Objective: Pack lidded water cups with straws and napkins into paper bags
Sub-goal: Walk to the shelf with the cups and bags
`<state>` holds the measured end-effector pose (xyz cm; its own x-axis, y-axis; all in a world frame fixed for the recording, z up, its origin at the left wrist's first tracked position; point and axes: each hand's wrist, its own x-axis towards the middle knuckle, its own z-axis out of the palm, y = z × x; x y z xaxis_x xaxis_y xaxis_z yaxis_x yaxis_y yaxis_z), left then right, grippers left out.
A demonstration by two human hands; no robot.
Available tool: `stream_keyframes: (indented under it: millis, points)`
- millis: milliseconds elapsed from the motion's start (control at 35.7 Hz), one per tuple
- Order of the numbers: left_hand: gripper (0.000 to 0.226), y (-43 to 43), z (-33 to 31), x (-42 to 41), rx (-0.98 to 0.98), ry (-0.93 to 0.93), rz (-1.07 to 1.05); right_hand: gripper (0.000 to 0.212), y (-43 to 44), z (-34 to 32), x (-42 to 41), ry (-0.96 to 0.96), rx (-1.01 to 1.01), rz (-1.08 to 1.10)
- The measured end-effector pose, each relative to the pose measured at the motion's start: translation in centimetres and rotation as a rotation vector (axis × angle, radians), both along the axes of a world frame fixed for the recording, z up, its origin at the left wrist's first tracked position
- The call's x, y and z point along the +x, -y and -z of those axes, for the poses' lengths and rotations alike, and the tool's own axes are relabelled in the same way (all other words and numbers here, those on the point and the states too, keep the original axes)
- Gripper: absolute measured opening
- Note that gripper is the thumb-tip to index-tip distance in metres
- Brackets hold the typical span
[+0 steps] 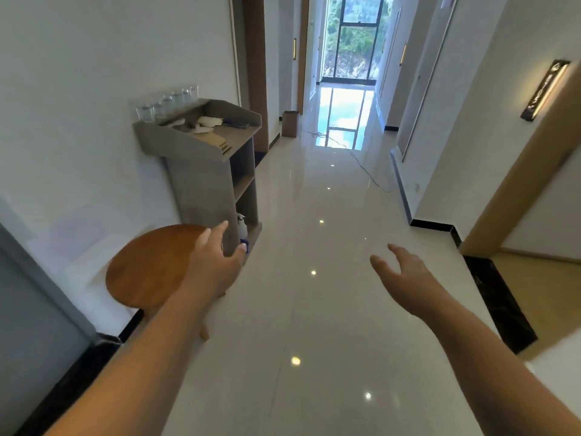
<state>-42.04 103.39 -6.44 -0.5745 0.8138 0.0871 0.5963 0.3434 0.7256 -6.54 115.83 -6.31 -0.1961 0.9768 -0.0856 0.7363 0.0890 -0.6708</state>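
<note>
Both arms are reaching forward over a glossy tiled floor [314, 215] in a corridor. The left hand [217, 256] is hanging with fingers spread and loose, grasping nothing, in front of the far edge of a round wooden stool [147, 272]; whether it is touching the stool cannot be told. The right hand [405, 272] is hovering over bare floor, palm turned inward, fingers released and empty.

The middle of the corridor is lying open all the way to a tall window [352, 42] at the far end. Along the left wall a grey stand [207, 171] is standing just past the stool, its front edge jutting into the walkway. A thin cable [355, 155] is trailing across the floor farther on, and a brown bin [290, 123] is sitting by the left wall beyond the stand. On the right, a doorway with a dark threshold [500, 300] is opening off the passage.

The cups [169, 102] are lining the back ledge of the stand against the wall, clear and hard to count. On the stand's sloped top, pale napkins [207, 122] and a brown flat thing, perhaps bags [215, 140], are lying blurred; straws cannot be made out. A white bottle [241, 226] is sitting half hidden on the bottom shelf.
</note>
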Motion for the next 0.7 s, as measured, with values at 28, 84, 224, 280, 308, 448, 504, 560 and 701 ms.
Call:
stream_keyframes:
  millis: [28,84,224,280,308,448,504,560,701]
  points:
    - [0.068,-2.3,-0.3,0.0,0.005,-0.003,0.019,0.080,-1.5,-0.3,0.0,0.005,0.007,0.019]
    - [0.068,-6.6,-0.7,-0.1,0.021,0.009,0.062,0.079,-4.3,-0.9,0.2,0.009,0.015,0.054]
    - [0.069,-16.0,-0.6,-0.7,-0.022,-0.066,0.146,0.078,-12.1,-1.4,0.6,0.015,0.013,0.117]
    - [0.069,-19.6,-0.2,-1.3,-0.041,-0.106,0.145,0.077,-15.8,-1.1,0.5,-0.010,0.003,0.137]
    - [0.070,-21.4,0.1,-1.6,-0.045,-0.127,0.143,0.077,-17.7,-0.7,0.4,-0.023,0.000,0.145]
    - [0.071,-30.2,1.5,-3.3,-0.088,-0.159,0.102,0.076,-28.6,1.5,-1.2,-0.067,-0.008,0.116]
    - [0.072,-33.7,1.9,-3.9,-0.097,-0.168,0.060,0.077,-33.5,2.2,-2.2,-0.095,-0.024,0.091]
    - [0.071,-37.0,1.8,-4.6,-0.111,-0.173,0.007,0.077,-38.2,2.5,-3.5,-0.110,-0.050,0.065]
    - [0.074,-43.1,0.2,-8.0,-0.151,-0.246,-0.085,0.077,-48.1,1.8,-8.1,-0.145,-0.093,-0.042]
